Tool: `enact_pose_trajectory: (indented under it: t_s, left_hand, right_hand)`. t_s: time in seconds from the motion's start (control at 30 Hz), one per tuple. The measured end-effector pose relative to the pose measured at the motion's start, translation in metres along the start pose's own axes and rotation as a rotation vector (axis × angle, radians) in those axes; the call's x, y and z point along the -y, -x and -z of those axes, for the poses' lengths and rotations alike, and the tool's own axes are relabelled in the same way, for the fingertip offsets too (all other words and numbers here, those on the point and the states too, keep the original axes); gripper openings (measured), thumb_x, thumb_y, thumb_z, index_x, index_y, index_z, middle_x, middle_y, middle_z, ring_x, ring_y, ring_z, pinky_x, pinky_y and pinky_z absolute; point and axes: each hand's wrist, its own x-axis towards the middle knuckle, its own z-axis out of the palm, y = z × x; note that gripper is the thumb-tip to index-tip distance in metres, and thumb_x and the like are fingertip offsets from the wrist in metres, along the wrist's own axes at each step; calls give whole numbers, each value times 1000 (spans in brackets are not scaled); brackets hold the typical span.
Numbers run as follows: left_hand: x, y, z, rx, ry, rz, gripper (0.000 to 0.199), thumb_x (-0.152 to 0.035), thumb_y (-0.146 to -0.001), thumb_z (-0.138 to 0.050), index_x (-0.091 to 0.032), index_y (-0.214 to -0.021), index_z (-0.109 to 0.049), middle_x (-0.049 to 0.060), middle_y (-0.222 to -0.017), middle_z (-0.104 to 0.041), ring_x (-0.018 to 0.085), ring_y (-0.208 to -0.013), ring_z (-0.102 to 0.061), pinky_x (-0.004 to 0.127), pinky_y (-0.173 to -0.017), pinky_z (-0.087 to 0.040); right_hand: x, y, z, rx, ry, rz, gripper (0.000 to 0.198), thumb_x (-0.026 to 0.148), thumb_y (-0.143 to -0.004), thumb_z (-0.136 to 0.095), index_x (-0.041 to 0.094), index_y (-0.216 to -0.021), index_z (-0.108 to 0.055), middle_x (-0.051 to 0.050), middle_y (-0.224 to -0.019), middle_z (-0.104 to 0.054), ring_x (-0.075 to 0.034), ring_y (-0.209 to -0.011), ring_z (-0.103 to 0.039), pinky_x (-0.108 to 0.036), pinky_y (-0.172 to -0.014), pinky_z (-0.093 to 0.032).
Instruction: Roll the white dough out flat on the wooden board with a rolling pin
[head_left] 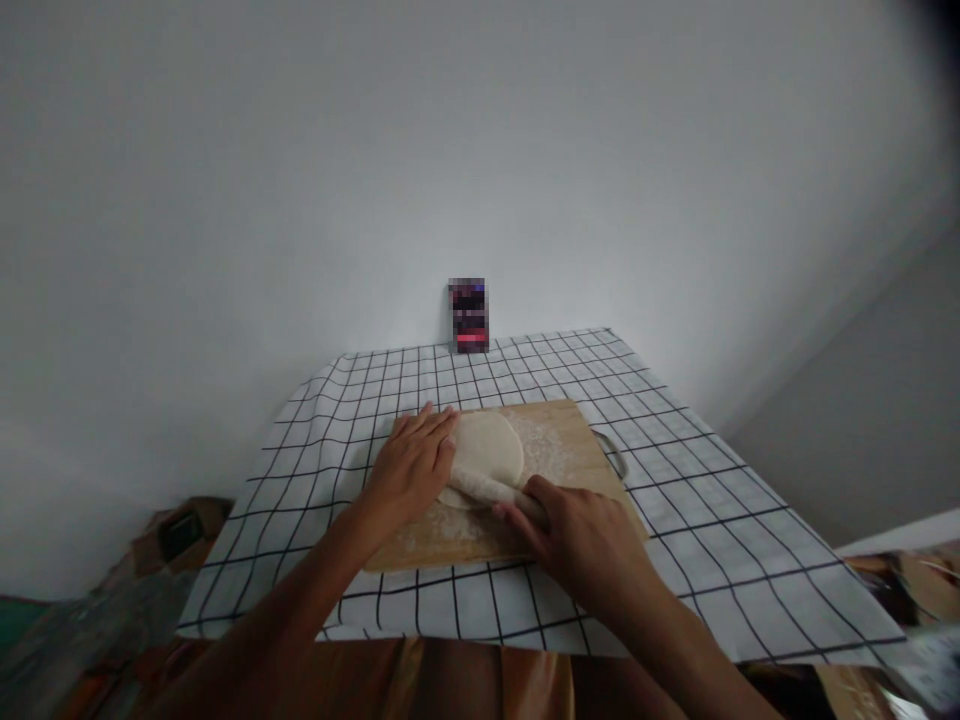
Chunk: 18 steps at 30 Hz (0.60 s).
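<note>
A flat, rounded sheet of dough (491,443) lies on a floured wooden cutting board (465,540). Across its near part runs a wooden rolling pin (484,488), dusted with flour and slanted down toward the right. The fingers of my right hand (581,525) are wrapped around the pin's right end. My left hand (416,460) lies over the left edge of the dough, fingers stretched out flat and pointing away from me. It covers the pin's left end, so I cannot tell how much of the pin it touches.
A white cloth with black grid lines (697,520) covers the table. The board's metal handle (615,455) sticks out on the right. A blurred upright object (469,316) leans against the wall at the back. Cardboard boxes (184,535) are on the floor at left.
</note>
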Motion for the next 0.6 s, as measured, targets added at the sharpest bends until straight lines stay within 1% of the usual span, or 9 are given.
enact_pose_trajectory:
  t_s: [0.1, 0.17, 0.23, 0.33, 0.4, 0.47, 0.6]
  left_hand:
    - [-2, -23, -3, 76, 7, 51, 56, -27, -107, -29, -19, -155, -57, 7, -162, -55, 30, -159, -40, 62, -132, -26]
    - [-1, -37, -7, 119, 18, 57, 55, -28, -107, -30, -21, -155, -57, 5, -163, -54, 29, -159, -40, 63, -132, -25]
    - [0, -49, -11, 139, 34, 52, 54, -29, -107, -32, -24, -155, -57, 4, -164, -53, 29, -158, -41, 63, -132, -25]
    - [1, -61, -15, 136, 68, 50, 52, -32, -108, -35, -28, -154, -58, 2, -164, -53, 30, -157, -43, 62, -131, -29]
    - [0, -62, -16, 124, 75, 54, 51, -34, -108, -36, -29, -153, -59, 1, -164, -54, 30, -156, -45, 61, -130, -31]
    - [-2, -56, -15, 88, 56, 62, 52, -32, -107, -37, -27, -153, -60, 3, -163, -55, 30, -156, -45, 61, -130, -32]
    - [-7, -30, -9, -29, 9, 42, 52, -25, -104, -39, -21, -150, -62, 6, -158, -60, 30, -156, -46, 59, -130, -32]
  right_hand:
    - [-3, -7, 5, 76, 13, -32, 48, 63, -106, -47, 26, -85, -70, -7, -71, -78, -29, -66, -76, -33, -54, -25]
    - [-7, -11, 7, 97, -20, -26, 52, 63, -107, -43, 26, -83, -70, -7, -71, -77, -26, -65, -75, -33, -54, -27]
    - [-11, -15, 8, 97, -57, -21, 55, 63, -108, -39, 26, -82, -70, -7, -71, -77, -25, -66, -74, -33, -55, -29]
    - [-15, -22, 10, 99, -86, -42, 58, 62, -109, -36, 26, -79, -70, -6, -70, -75, -24, -67, -72, -33, -59, -31]
    - [-17, -25, 12, 120, -106, -51, 57, 61, -109, -37, 26, -76, -69, -4, -68, -73, -23, -66, -70, -32, -60, -32]
    - [-19, -26, 12, 133, -112, -52, 56, 61, -109, -40, 26, -75, -69, -3, -66, -71, -21, -64, -68, -31, -60, -31]
    - [-21, -19, 7, 81, -49, 8, 52, 63, -108, -42, 25, -83, -68, -3, -69, -73, -20, -63, -69, -31, -58, -29]
